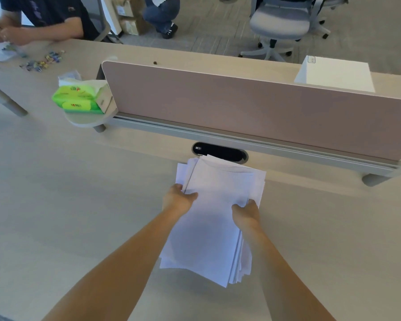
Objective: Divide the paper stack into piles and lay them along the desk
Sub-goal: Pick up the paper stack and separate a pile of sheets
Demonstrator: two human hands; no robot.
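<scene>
While the paper stack [211, 230] is held lengthwise over the middle of the tabletop [79, 205], its far end reaches the black cable port [220, 152]. The left grip [179, 198] is closed on the left edge, thumb on the top sheet. The right grip [246, 214] is likewise closed on the right edge. The sheets are fanned and uneven (whether they touch the surface cannot be told).

Bright, even light; soft shadows; edges bend and blur.
</scene>
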